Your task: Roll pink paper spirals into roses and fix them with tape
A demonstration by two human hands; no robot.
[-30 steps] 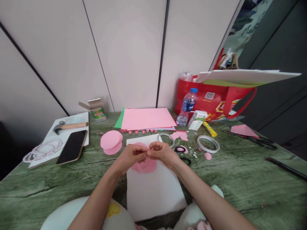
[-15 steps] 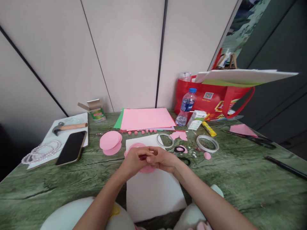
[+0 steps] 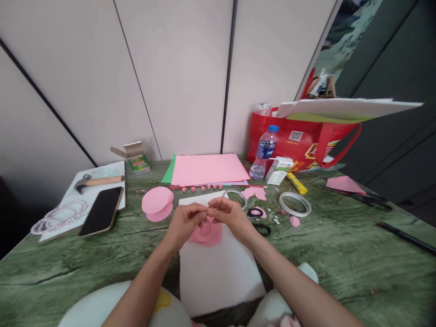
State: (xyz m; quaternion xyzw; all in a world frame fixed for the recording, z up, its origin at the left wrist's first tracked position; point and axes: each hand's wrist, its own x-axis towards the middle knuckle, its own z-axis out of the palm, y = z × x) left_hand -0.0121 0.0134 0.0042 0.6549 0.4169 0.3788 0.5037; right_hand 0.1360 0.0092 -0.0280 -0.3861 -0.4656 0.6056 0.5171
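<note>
My left hand [image 3: 184, 226] and my right hand [image 3: 232, 218] meet fingertip to fingertip, thumbs and forefingers pinched together. Whatever lies between them is too small and hidden to make out. Right below is a pink paper piece [image 3: 211, 239] with curved, spiral-like edges, partly covered by the fingers. It rests on a white board [image 3: 220, 281] in front of me. Beside my right hand lie scissors with black handles [image 3: 262, 230] and a roll of white tape [image 3: 241, 195]. Pink paper circles [image 3: 156, 200] are stacked to the left of my left hand.
Pink sheets [image 3: 209, 168] and small pink rolls [image 3: 203, 187] lie at the back. Left are a hammer [image 3: 102, 180], phone [image 3: 102, 211] and beads [image 3: 64, 215]. Right stand a water bottle [image 3: 263, 154] and red bag [image 3: 299, 141], with a yellow glue stick [image 3: 297, 183] and another tape roll [image 3: 304, 212].
My hands have risen slightly and drawn apart from a clasped position, so only their fingertips now meet. More of the pink paper below shows.
</note>
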